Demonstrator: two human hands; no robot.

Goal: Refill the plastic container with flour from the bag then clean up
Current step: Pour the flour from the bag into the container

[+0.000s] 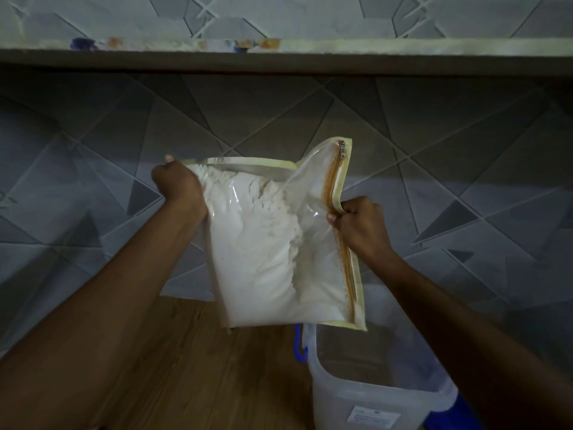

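Nearest the viewer stands the plastic container (pixel 372 380) — translucent, squarish, soft-cornered, with a pale label on its front wall and a blue clip on its left rim. Its mouth is open and the inside looks close to empty, which suits a refill not yet begun. It rests on a wood-grain counter (pixel 186 367) whose brown planks run out to its left.

Just above the container, overlapping its far-left corner, hangs the flour bag (pixel 279 243): a clear, glossy pouch trimmed in pale yellow binding, with a tan zipper down its right edge. The flour inside is white and packed, cracked into clumps near the top and slumped toward the lower left. The bag is held up in the air, its low corner over the container's mouth, probably so the flour can be tipped out through the zipper side.

Up and left of the container, the left hand (pixel 176 186) has its fingers curled tight round the bag's upper left corner, bearing the weight. Directly above the container, the right hand (pixel 359 221) pinches the zipper edge halfway down between thumb and bent fingers — likely to steady or part the opening.

Beyond the container rises a grey wall (pixel 434 150) of tiles cut with raised angular lines, and higher still a dark shelf (pixel 279 57) spans the view.
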